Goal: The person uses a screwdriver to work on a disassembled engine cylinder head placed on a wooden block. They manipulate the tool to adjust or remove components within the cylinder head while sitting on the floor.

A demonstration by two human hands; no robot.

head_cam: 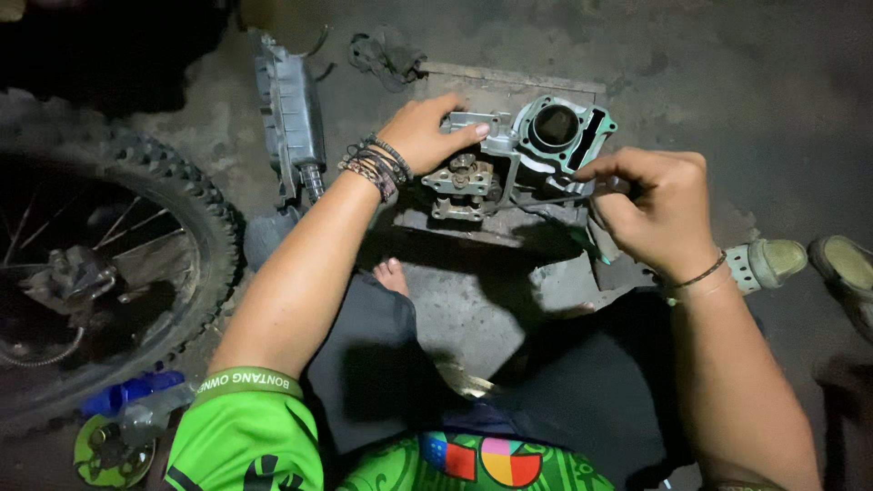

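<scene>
green sleeves and dark trousers fill the bottom of the head view, with a bare foot (pixel 392 275) showing between the forearms.

left hand (pixel 429 133), wrist ringed with dark bracelets, lies over the cylinder head (pixel 466 178); its grip is closed on the grey metal casting, thumb pressed along the top edge and the fingers hidden behind it. the cylinder head's sprocket and cam parts sit just below that grip.

right hand (pixel 657 205) has a narrow grip, thumb and forefinger pinched together on the lower rim of the cylinder block (pixel 562 136); whether a small part sits between the fingertips cannot be told. the block, with its round bore and green gasket face, lies just above and to the left of that pinch, touching the cylinder head beside it.

both parts rest on a wooden board (pixel 509 80) on the concrete floor. left of the left grip lies a grey metal cover (pixel 289 109), and further left a knobbly tyre (pixel 182 209). a sandal (pixel 768 262) lies right of the right wrist.
</scene>
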